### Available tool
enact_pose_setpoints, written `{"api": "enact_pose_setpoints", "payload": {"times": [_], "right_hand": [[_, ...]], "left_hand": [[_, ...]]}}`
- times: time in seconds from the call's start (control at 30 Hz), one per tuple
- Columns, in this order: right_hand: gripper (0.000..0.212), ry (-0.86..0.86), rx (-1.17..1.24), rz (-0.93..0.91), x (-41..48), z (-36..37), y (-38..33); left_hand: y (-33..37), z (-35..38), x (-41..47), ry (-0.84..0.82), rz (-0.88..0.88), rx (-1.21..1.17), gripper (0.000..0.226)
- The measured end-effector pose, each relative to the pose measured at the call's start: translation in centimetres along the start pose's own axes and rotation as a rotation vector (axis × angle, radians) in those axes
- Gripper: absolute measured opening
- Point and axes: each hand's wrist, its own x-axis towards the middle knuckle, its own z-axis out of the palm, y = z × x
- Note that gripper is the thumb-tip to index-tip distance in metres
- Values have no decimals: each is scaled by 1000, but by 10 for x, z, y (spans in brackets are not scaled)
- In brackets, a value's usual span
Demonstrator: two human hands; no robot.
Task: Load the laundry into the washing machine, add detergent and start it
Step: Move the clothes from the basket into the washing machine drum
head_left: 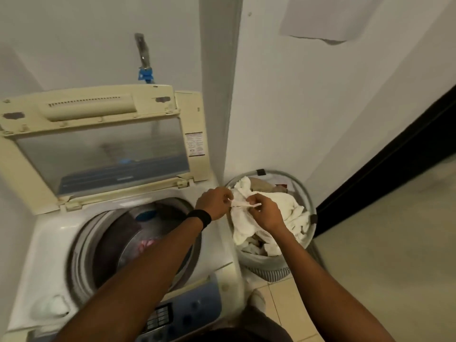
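A top-loading washing machine [49, 245] stands at the left with its lid [103, 149] raised. Some pink and dark laundry [148, 243] lies in the drum. Right of the machine, a round laundry basket [311, 206] holds white towels [293, 211] and other clothes. Over the basket, my left hand [214, 203] and my right hand [265, 213] both pinch a thin pale garment [243, 204] stretched between them. A black band sits on my left wrist.
The machine's blue control panel [187, 314] is at its front edge. A tap with a blue fitting [145, 75] is on the wall behind. A wall corner [217, 95] separates machine and basket. A dark door frame [385, 164] runs along the right; tiled floor lies below.
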Motion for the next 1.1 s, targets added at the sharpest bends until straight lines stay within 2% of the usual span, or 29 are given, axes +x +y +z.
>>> {"api": "enact_pose_setpoints", "payload": {"times": [0.1, 0.13, 0.27, 0.37, 0.43, 0.53, 0.63, 0.7, 0.83, 0.97, 1.1], "right_hand": [[58, -149, -141, 27, 8, -2, 40], [62, -186, -177, 24, 10, 0, 51], [28, -139, -244, -29, 27, -3, 72], [22, -149, -183, -71, 40, -15, 73], [16, -194, -89, -84, 46, -23, 73], [10, -221, -17, -124, 50, -30, 73], [5, -137, 91, -169, 51, -34, 71], [8, -76, 162, -194, 52, -40, 64], [11, 54, 243, -243, 50, -70, 36], [11, 248, 203, -293, 51, -107, 18], [6, 478, 264, -333, 40, -138, -6]], "left_hand": [[12, 26, 20, -26, -42, -4, 26], [15, 34, 27, -37, -53, 0, 30], [21, 60, 44, -45, -45, 1, 56], [27, 71, 55, -149, 4, 141, 74], [33, 74, 59, -197, -6, 224, 67], [37, 76, 58, -105, 4, 330, 34], [42, 72, 54, 78, 65, 309, 20], [48, 63, 55, 150, 144, 188, 17], [64, 30, 56, 178, 247, 21, 26], [70, -3, 65, 164, 314, -89, 34], [65, -18, 70, 144, 384, -69, 34]]}}
